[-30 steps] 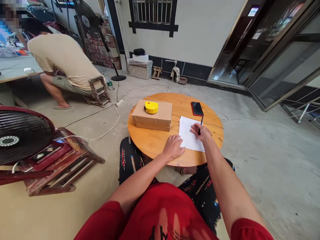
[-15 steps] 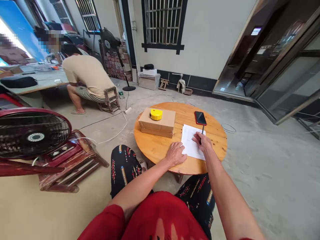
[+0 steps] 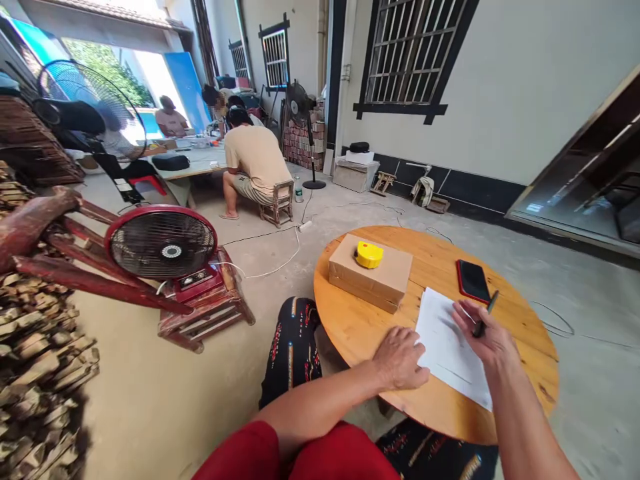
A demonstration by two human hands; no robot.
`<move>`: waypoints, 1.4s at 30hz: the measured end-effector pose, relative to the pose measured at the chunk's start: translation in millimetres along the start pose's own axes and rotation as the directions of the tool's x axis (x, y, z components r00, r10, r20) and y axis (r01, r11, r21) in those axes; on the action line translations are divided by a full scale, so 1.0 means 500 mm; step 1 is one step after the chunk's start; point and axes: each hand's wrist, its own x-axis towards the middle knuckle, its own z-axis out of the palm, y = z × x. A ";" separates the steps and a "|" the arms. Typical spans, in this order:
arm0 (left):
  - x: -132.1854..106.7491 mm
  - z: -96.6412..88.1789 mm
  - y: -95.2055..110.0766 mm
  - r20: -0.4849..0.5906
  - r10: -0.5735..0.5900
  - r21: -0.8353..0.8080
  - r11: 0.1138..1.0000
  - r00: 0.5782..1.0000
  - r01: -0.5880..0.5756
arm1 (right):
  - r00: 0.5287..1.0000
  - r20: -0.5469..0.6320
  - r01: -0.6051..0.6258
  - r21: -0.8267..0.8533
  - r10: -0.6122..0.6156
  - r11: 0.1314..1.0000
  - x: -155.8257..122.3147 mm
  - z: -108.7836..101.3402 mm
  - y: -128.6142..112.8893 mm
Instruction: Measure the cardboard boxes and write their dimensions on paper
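My left hand (image 3: 400,358) lies flat near the front edge of the round wooden table (image 3: 345,330), its fingertips touching the left edge of a white sheet of paper (image 3: 443,337). A dark pen (image 3: 493,303) is held in my right hand (image 3: 487,337) over the paper's right side. The pen points up, and some of that hand's fingers are stretched out. Faint lines show on the sheet. To the left of the paper is a closed cardboard box (image 3: 367,283) with a yellow tape measure (image 3: 369,255) on top. A red-edged phone (image 3: 473,280) lies beyond my right hand.
A red fan (image 3: 165,247) rests on a wooden chair (image 3: 205,310) at the left. Split firewood (image 3: 40,360) is piled beside it. A person in a beige shirt (image 3: 255,153) sits at a worktable (image 3: 200,168). Cables (image 3: 280,267) run across the floor.
The view has swung left, bringing the firewood and another fan into sight. My right hand has lifted and loosened from its writing grip. The left hand stays by the paper.
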 end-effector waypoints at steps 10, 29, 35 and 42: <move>-0.004 0.012 -0.005 -0.062 0.011 -0.036 0.999 0.998 -0.013 | 0.999 -0.047 -0.019 -0.028 0.018 0.999 0.052 -0.035 0.041; -0.009 -0.016 0.010 0.104 -0.124 -0.207 0.968 0.987 0.144 | 0.850 -0.013 0.330 -0.767 -0.527 0.550 -0.158 -0.080 0.025; -0.010 -0.022 0.014 0.034 -0.147 -0.249 0.957 0.989 0.150 | 0.882 0.073 0.315 -0.827 -0.466 0.466 -0.159 -0.074 0.049; -0.017 -0.063 0.015 -0.039 -0.137 -0.347 0.931 0.990 0.115 | 0.899 0.083 0.283 -0.860 -0.430 0.424 -0.174 -0.083 0.040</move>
